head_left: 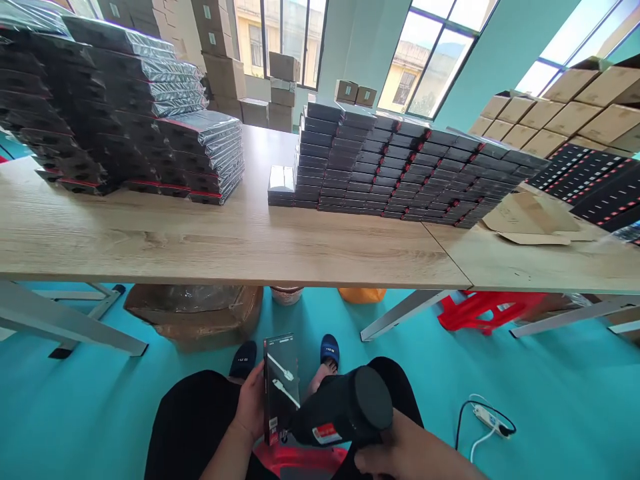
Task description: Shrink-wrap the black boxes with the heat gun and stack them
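My left hand (pixel 250 403) grips a slim black cable box (pixel 281 363) by its left side, above my lap. White cable plugs are printed on the front of the box. My right hand (pixel 400 448) is closed around the handle of a black heat gun (pixel 345 407) with a red and white label. The gun's narrow front points left, close to the lower right part of the box; whether they touch cannot be made out. The right fingers are partly hidden by the gun's body.
Across the wooden table (pixel 210 243) stand wrapped black boxes (pixel 190 157) on the left and stacked black boxes (pixel 390 167) on the right. Flattened cardboard (pixel 535 217) lies further right. Below are a carton (pixel 200 313), a red stool (pixel 487 313) and a power strip (pixel 490 419).
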